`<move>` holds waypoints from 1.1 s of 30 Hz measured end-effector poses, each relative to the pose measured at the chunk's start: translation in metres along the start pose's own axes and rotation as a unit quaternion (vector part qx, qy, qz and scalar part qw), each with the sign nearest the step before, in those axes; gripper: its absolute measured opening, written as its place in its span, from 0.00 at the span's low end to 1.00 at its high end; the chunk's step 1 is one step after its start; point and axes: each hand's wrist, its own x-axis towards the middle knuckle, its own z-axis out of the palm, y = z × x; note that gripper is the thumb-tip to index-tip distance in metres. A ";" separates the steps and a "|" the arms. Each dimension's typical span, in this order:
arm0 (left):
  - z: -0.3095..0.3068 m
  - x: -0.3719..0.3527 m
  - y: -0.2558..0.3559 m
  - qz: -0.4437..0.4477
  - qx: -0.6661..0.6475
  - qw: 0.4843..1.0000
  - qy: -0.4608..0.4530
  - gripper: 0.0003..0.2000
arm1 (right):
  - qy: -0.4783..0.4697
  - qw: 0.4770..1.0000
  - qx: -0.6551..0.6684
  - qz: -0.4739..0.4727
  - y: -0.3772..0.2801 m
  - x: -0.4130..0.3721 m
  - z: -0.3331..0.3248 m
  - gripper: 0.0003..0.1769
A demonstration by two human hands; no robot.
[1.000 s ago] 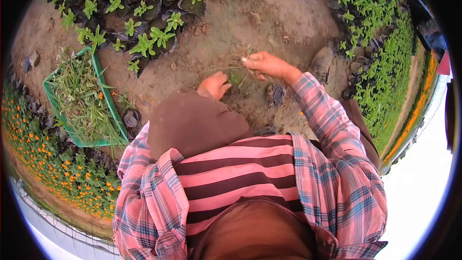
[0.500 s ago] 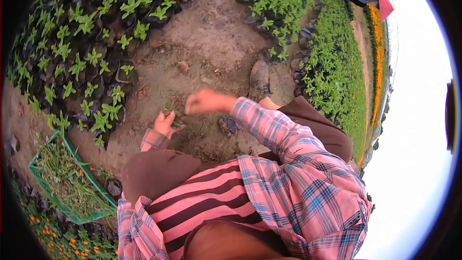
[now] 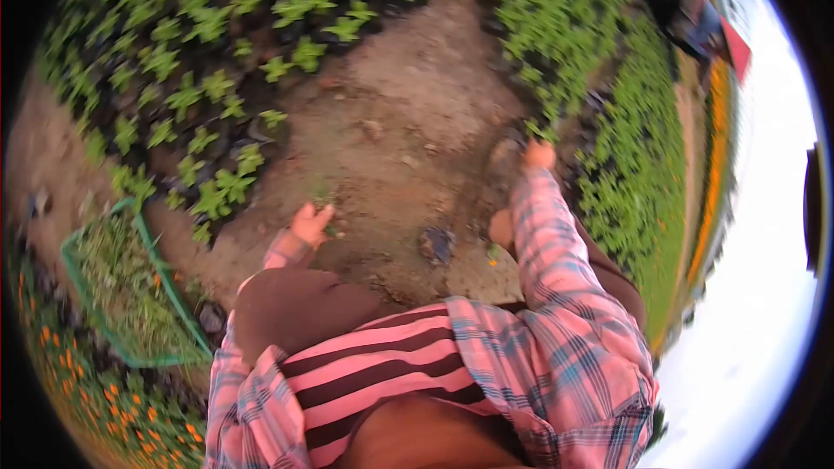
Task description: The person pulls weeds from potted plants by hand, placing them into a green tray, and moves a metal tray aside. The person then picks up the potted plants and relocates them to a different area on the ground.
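My left hand (image 3: 311,226) is low over the bare soil, in front of my left knee. Its fingers are closed around a small bunch of weeds (image 3: 323,196), whose green tips poke out past them. My right arm stretches forward to the edge of the right-hand seedling bed (image 3: 565,43). There my right hand (image 3: 540,155) looks bunched up beside my shoe, its fingertips right at some green leaves (image 3: 542,132). I cannot tell what it grips there.
A green-edged net sheet (image 3: 161,274) heaped with pulled greenery lies to my left. Potted seedlings (image 3: 208,17) fill the left bed. A dark lump (image 3: 436,245) sits on the soil between my feet. Orange flowers (image 3: 122,408) grow behind the net. Another person (image 3: 686,22) crouches far right.
My right hand has moved away from beside my left hand, out right and forward to the seedling bed's edge. The left hand still holds the weeds. The view has shifted.
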 end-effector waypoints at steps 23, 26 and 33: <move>-0.101 -0.217 0.062 0.256 0.108 0.904 0.325 0.16 | -0.033 0.864 0.197 -0.462 -0.388 -0.178 -0.018 0.07; -0.136 -0.263 0.098 0.341 0.184 0.725 0.569 0.14 | -0.102 0.868 0.190 -0.447 -0.384 -0.180 -0.021 0.09; -0.295 -0.320 0.065 0.033 0.572 0.473 0.670 0.49 | -0.200 0.718 0.021 -0.666 -0.328 -0.113 -0.115 0.17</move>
